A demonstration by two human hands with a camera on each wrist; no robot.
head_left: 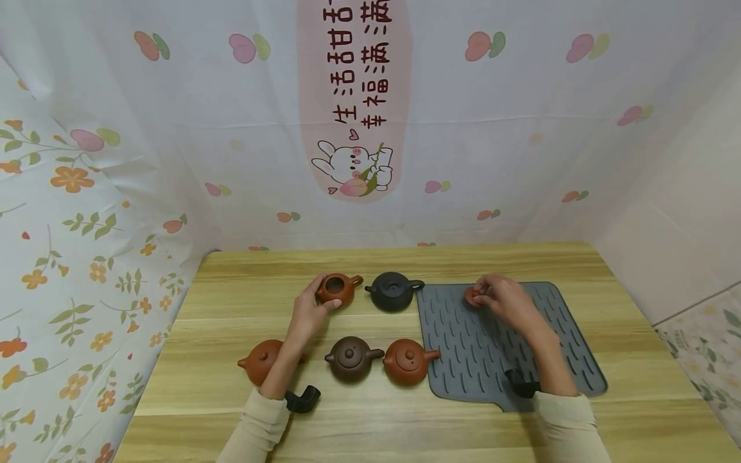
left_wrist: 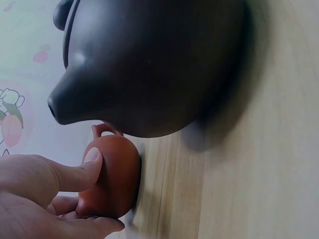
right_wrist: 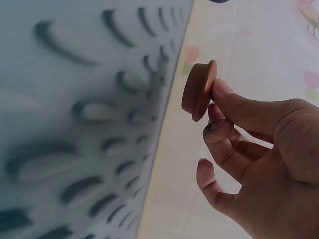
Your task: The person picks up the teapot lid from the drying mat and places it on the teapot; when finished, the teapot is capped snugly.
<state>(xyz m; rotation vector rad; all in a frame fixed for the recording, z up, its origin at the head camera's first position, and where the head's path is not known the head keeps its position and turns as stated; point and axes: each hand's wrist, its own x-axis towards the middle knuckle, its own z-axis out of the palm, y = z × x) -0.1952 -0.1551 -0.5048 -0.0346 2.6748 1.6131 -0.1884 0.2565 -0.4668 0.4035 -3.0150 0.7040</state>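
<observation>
A small reddish-brown clay teapot (head_left: 347, 291) stands without its lid at the back of the table, its round opening facing up. My left hand (head_left: 308, 314) grips it from the left, and the left wrist view shows the thumb across the side of the pot (left_wrist: 122, 169) and the other fingers around the spout end. Off to the right, over the back of the grey mat (head_left: 457, 354), my right hand (head_left: 505, 299) pinches a reddish-brown teapot lid (right_wrist: 197, 92) by its knob between thumb and fingers. The lid is tilted on edge in the right wrist view.
A black teapot (head_left: 391, 294) stands just right of the lidless one. In the front row are a dark brown teapot (head_left: 350, 370), an orange-brown teapot (head_left: 399, 373) at the mat's left edge, and another (head_left: 257, 365) partly behind my left forearm. A patterned cloth hangs behind the table.
</observation>
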